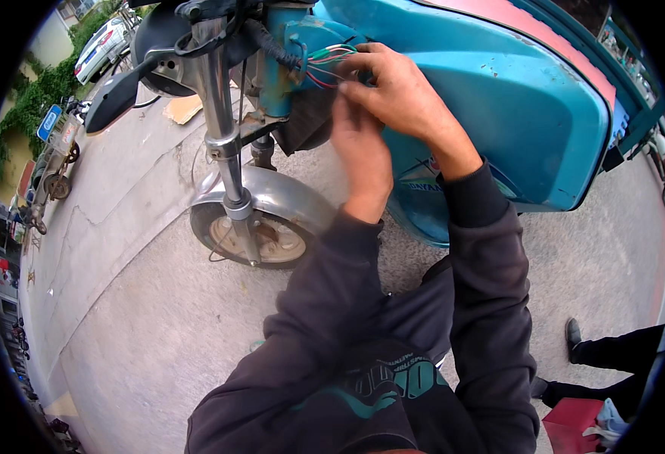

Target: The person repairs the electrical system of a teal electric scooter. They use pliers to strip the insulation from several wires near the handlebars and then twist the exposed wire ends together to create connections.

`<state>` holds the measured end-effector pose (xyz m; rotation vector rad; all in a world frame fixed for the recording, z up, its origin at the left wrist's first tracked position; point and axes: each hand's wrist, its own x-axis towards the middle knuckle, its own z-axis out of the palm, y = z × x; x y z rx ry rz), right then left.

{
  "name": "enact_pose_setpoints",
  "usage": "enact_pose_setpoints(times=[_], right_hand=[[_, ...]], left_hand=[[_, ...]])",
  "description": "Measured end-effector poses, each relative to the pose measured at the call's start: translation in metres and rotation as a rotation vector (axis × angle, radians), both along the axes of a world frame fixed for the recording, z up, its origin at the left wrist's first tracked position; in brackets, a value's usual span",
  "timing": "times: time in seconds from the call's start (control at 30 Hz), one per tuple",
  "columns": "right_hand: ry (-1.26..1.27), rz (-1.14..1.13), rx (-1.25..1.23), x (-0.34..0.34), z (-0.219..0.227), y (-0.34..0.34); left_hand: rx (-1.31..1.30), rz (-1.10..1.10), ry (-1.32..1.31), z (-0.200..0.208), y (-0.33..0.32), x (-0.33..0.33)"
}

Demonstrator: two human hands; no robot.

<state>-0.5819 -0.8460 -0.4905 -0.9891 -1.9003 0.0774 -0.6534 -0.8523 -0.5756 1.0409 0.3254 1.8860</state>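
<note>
A bundle of thin wires, green, red and white among them, fans out of a dark sheathed cable beside the blue frame of a three-wheeled vehicle. My right hand is at the ends of these wires, its thumb and fingers bent together around them. Just below it, my left hand reaches up with its back toward me. Motion blurs the left fingers, and the right hand partly covers them, so what they touch is hidden. The blue body panel lies behind and right of both hands.
Left of my hands stand the chrome fork and front wheel, with a black mirror jutting out. Another person's legs and a red box are at lower right. A white car is parked far left.
</note>
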Motion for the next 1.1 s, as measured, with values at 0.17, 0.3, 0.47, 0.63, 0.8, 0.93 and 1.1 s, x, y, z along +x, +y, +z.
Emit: enact_pose_setpoints(times=[0.17,0.3,0.47,0.63,0.8,0.93,1.1], right_hand=[[0.2,0.009,0.094,-0.001,-0.004,-0.001],[-0.036,-0.108,0.371,-0.002,-0.003,-0.007],[-0.231,-0.19,0.319,-0.012,-0.013,0.002],[-0.344,-0.225,0.363,-0.011,-0.004,0.012],[-0.339,-0.226,0.273,-0.021,-0.006,0.014],[-0.27,-0.172,0.236,-0.018,-0.007,0.012],[-0.216,-0.084,0.171,-0.015,-0.006,0.014]], left_hand=[[-0.015,-0.197,-0.033,0.005,-0.004,0.0],[0.052,-0.054,0.241,0.001,0.0,-0.004],[0.148,0.087,0.56,-0.033,0.033,-0.009],[0.175,0.035,0.567,-0.033,0.035,-0.006],[0.118,0.049,0.555,-0.033,0.022,-0.028],[-0.248,0.098,0.171,-0.024,0.001,-0.049],[-0.055,-0.054,0.23,0.001,0.036,-0.071]])
